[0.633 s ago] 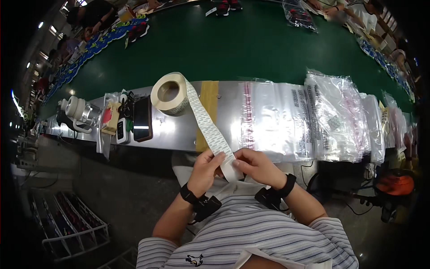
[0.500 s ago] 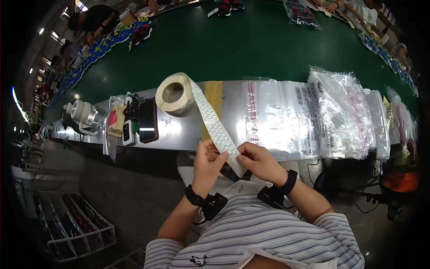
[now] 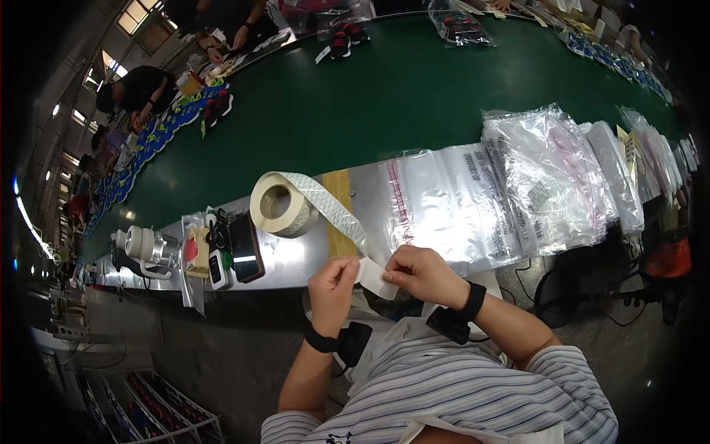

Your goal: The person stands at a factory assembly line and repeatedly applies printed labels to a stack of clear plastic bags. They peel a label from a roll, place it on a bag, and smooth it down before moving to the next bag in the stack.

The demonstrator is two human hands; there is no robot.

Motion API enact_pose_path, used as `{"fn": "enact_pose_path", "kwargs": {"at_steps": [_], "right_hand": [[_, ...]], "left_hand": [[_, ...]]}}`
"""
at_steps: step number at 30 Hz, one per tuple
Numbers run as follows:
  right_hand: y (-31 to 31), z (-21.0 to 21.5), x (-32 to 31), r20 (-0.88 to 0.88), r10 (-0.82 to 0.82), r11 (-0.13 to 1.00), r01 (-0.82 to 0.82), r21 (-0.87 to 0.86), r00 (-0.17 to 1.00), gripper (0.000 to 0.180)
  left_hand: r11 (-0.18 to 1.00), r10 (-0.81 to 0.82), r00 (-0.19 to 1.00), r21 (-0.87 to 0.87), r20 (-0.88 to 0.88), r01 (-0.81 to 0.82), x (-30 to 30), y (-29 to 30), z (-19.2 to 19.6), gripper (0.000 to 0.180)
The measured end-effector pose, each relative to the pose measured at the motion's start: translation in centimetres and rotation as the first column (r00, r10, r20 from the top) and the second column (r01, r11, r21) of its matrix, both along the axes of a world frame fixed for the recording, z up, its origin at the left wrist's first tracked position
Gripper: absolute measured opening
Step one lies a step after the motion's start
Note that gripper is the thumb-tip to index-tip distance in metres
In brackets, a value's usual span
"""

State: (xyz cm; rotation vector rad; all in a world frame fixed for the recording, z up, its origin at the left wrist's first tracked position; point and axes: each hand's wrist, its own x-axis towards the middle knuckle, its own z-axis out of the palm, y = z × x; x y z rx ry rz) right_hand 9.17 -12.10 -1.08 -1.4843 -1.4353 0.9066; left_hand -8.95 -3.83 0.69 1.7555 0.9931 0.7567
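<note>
A roll of printed sticker labels (image 3: pixel 294 214) stands on the metal ledge in front of me. Its unwound strip (image 3: pixel 339 209) curves down over the yellow tape to my hands. My left hand (image 3: pixel 333 292) pinches the strip close to where it folds over. My right hand (image 3: pixel 429 275) grips the corner of a plain white end piece (image 3: pixel 377 279) between thumb and forefinger. This piece stretches between both hands with its blank side up. Whether it is a label or the backing, I cannot tell.
Flat clear plastic bags (image 3: pixel 455 203) and a pile of crumpled ones (image 3: pixel 551 177) lie on the right. Left of the roll are a phone (image 3: pixel 244 248), a small white device (image 3: pixel 217 270) and a clear jug (image 3: pixel 151 248). Shoes line the green conveyor belt (image 3: pixel 355 111); people work along its far side.
The strip's end has turned from its printed side to a blank white side. My right hand has drawn slightly away from the left one. The whole view has tilted.
</note>
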Motion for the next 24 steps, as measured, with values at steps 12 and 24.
{"fn": "enact_pose_path", "kwargs": {"at_steps": [12, 24], "right_hand": [[1.2, -5.7, 5.4, 0.631, -0.636, 0.761, 0.500, 0.414, 0.445, 0.029], [0.1, -4.7, 4.4, 0.607, -0.606, 0.793, 0.451, 0.410, 0.514, 0.035]], "left_hand": [[0.630, -0.369, 0.684, 0.372, -0.629, 0.682, 5.7, -1.9, -3.0, 0.066], [0.652, -0.424, 0.662, 0.298, -0.618, 0.697, 5.0, -1.4, -3.3, 0.060]]}}
